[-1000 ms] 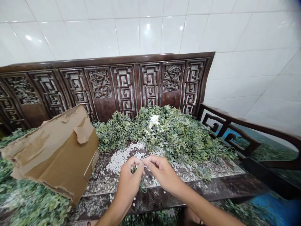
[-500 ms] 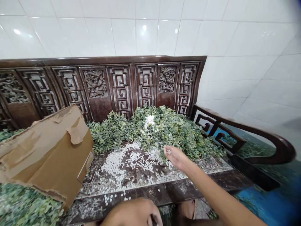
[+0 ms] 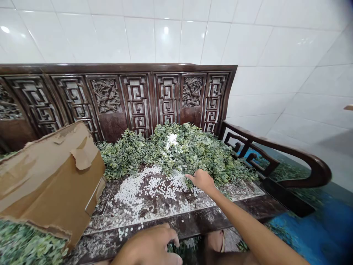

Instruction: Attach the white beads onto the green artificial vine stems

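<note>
My right hand (image 3: pixel 202 180) reaches out over the bench seat (image 3: pixel 242 208), palm down, its fingertips on the small white beads (image 3: pixel 149 189) at the foot of the green artificial foliage pile (image 3: pixel 190 151). The fingers are curled together; whether they hold a bead is hidden. My left hand (image 3: pixel 150 246) is low at the front edge of the seat, fingers curled downward near green sprigs (image 3: pixel 179 252) below the edge. What it holds, if anything, is hidden.
A torn cardboard box (image 3: pixel 52 176) lies tipped on the left of the seat, with more foliage (image 3: pixel 24 244) below it. The carved dark wooden backrest (image 3: pixel 132 99) stands behind, an armrest (image 3: pixel 278 154) on the right. White tiled wall behind; blue floor (image 3: pixel 317 235) at the right.
My hands, first pinched together on a green sprig, have separated. The left dropped to the front edge. The right reached to the foliage, then lowered palm down onto the beads.
</note>
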The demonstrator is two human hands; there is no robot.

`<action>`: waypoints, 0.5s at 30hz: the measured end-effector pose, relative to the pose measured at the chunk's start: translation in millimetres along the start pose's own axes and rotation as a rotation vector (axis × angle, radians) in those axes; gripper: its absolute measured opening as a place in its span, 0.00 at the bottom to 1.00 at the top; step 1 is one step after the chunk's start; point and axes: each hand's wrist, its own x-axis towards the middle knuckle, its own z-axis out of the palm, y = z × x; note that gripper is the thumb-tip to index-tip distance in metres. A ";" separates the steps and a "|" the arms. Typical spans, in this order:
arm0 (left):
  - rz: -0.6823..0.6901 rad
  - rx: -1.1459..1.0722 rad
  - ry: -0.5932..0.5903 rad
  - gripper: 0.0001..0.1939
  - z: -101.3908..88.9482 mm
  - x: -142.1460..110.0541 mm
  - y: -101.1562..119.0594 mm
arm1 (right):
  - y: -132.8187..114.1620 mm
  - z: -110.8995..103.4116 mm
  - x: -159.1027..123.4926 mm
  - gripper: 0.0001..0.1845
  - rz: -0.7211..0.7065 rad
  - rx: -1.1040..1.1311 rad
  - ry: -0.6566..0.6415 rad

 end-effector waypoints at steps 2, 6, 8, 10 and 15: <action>0.009 -0.001 0.004 0.20 2.3 1.9 -3.5 | 0.6 2.5 1.5 0.21 0.002 -0.072 0.000; -0.004 -0.027 0.058 0.18 3.0 1.6 -3.8 | -0.1 0.2 1.8 0.21 -0.065 -0.112 -0.033; -0.054 -0.071 0.124 0.17 1.0 1.2 -2.4 | -4.0 -3.7 -0.7 0.21 -0.127 -0.085 -0.059; -0.090 -0.126 0.239 0.16 -2.2 2.6 -1.7 | -10.7 -7.6 -5.2 0.19 -0.190 -0.031 -0.083; -0.069 -0.240 0.571 0.16 -13.5 13.8 -7.9 | -29.7 -9.1 -20.3 0.14 -0.274 0.177 -0.148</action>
